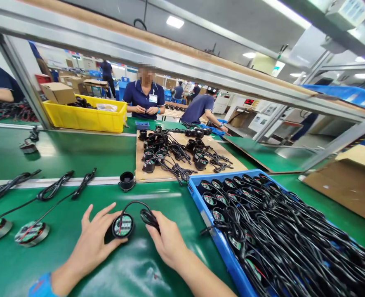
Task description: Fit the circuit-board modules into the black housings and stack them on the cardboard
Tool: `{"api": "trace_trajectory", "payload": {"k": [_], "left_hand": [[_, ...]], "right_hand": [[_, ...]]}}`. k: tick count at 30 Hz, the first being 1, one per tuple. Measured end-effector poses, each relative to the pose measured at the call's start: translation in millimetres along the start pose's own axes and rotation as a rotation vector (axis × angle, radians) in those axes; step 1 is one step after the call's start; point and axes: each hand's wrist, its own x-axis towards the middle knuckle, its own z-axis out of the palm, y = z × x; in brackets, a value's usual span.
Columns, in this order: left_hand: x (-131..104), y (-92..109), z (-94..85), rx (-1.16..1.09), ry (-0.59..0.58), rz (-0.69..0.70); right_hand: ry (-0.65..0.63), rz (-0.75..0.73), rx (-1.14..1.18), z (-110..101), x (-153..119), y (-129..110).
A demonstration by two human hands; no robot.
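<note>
My left hand [97, 237] holds a round black housing [123, 226] between thumb and forefinger, its other fingers spread. A green circuit board with a red wire shows inside the housing. From it a black cable arcs up and over to the right, where my right hand [166, 237] grips the coiled bundle [149, 218]. An open black cup [127, 181] sits just behind, near the green bench's back edge. At the left, two silver-sided round units [32, 234] with green boards lie with cables running toward bundled coils [55, 185].
A blue tray [215, 247] full of cabled units stands at the right. Farther back, cardboard [143, 175] bears more black units. A yellow bin [86, 119] and a cardboard box [346, 187] flank the bench. Two people in dark shirts work opposite; a metal frame crosses above.
</note>
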Motion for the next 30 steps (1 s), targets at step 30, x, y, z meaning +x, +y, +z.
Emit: {"api": "trace_trajectory", "payload": {"k": [30], "left_hand": [[0,30,-5.0,-0.266,-0.035,-0.301]], "right_hand": [[0.086,-0.161,-0.320,9,-15,26]]}}
